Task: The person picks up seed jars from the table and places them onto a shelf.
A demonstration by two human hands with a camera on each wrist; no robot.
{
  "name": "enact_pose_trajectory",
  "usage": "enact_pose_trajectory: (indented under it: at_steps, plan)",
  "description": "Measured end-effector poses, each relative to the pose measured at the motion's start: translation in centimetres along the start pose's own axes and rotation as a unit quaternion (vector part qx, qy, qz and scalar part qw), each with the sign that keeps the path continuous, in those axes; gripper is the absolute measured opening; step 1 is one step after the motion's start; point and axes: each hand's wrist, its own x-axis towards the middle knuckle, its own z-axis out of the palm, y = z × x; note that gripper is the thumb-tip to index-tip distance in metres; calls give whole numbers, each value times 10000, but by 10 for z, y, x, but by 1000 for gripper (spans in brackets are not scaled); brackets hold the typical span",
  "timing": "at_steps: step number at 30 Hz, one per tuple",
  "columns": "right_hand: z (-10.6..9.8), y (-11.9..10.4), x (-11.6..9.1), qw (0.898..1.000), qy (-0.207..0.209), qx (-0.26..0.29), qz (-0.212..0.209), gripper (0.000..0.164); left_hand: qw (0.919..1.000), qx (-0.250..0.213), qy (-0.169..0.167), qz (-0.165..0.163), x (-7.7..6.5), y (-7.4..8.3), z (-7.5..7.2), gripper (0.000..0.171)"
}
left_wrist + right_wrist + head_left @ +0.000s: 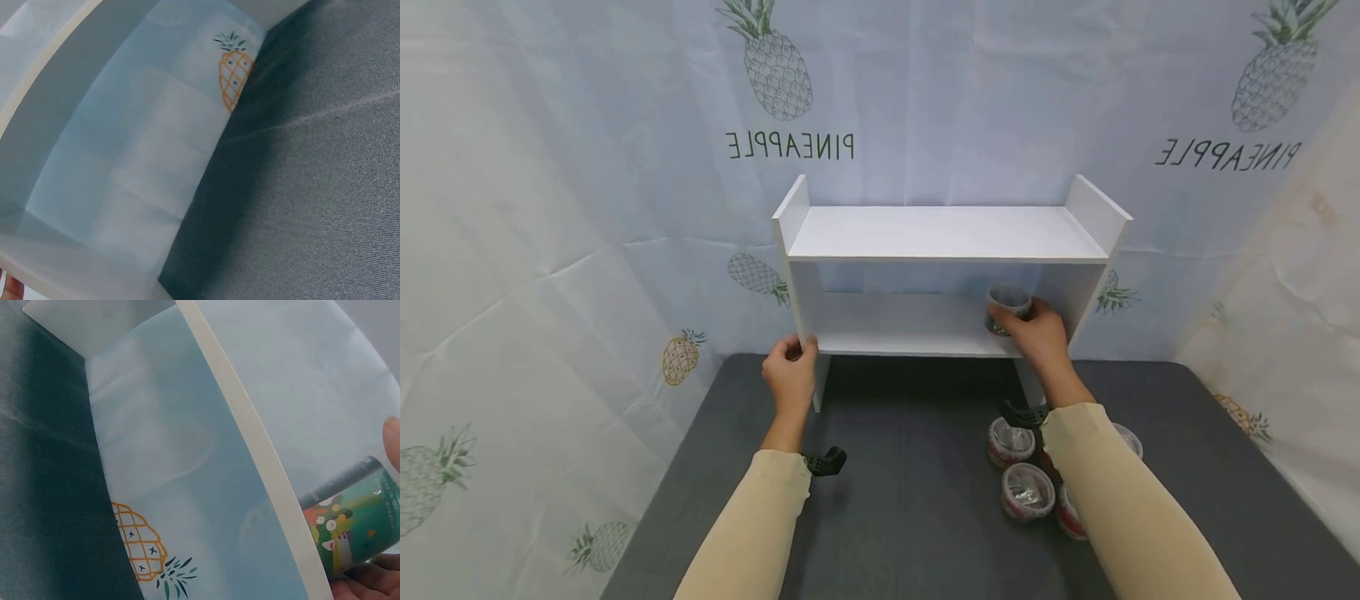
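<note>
A white two-tier shelf unit (947, 233) stands at the back of the table. My right hand (1043, 337) holds a small round tub (353, 519) at the right end of the lower board, with thumb and fingers on opposite sides of it. Its green wrapper carries colourful printed pictures, seen in the right wrist view just behind the board's front edge. My left hand (792, 379) grips the front edge of the shelf's left side panel (805, 304), near the lower board. Only a bit of its fingers (12, 289) shows in the left wrist view.
Several round lidded tubs with red sides, such as one tub (1027, 492), stand on the dark grey table (895, 517), partly hidden under my right forearm. A pineapple-printed cloth (940, 100) hangs behind the shelf and around the sides.
</note>
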Motion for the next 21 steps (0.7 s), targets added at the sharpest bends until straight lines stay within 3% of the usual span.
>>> enact_pose_trajectory:
  at_steps: [6,10,16,21]
  plan:
    - [-6,3,-9,9995,-98,153,-277,88,10000,-48,-43,20,-1,0,1,24]
    - [-13,7,-20,9989,-300,192,-311,95,9999,-85,-82,29,0,-1,1,24]
    - [-33,14,-48,9972,-528,96,-525,95,9999,-116,-107,-21,-1,-2,0,24]
    - [-57,27,-80,9970,-352,-112,-673,85,9998,-116,-141,1,-1,-1,-1,25]
